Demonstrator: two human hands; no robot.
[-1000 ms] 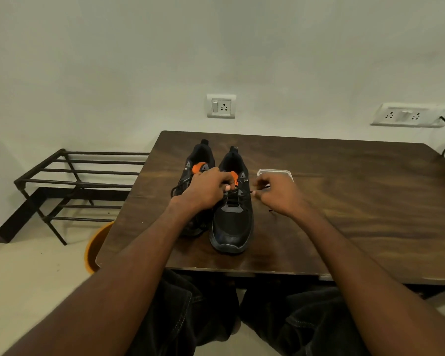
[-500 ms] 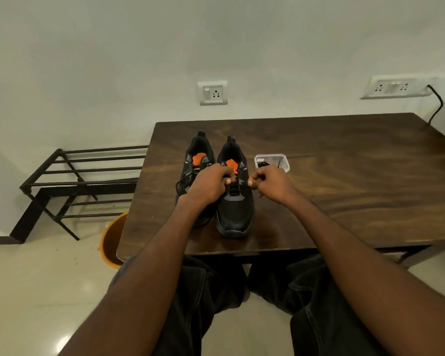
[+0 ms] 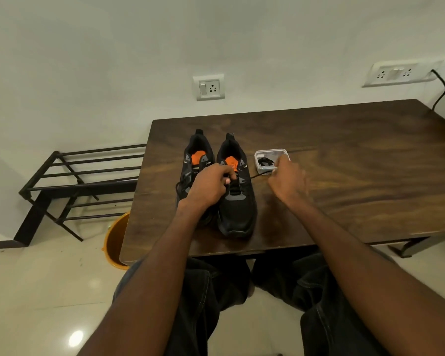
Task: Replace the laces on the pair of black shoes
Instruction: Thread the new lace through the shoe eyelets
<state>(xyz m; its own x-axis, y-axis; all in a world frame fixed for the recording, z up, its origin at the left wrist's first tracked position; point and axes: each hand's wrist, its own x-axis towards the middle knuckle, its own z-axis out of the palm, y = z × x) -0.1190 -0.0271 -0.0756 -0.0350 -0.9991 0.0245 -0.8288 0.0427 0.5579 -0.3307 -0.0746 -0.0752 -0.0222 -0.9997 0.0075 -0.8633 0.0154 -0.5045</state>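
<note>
At frame centre, the left hand (image 3: pixel 208 187) pinched the eyelets of the right-hand shoe (image 3: pixel 235 186); its lace (image 3: pixel 258 175) ran right toward the nearer right hand (image 3: pixel 288 179), fingers curled, apparently pinching it

right hand (image 3: pixel 287 179) blurred; left shoe (image 3: pixel 196 170) half-hidden
</note>
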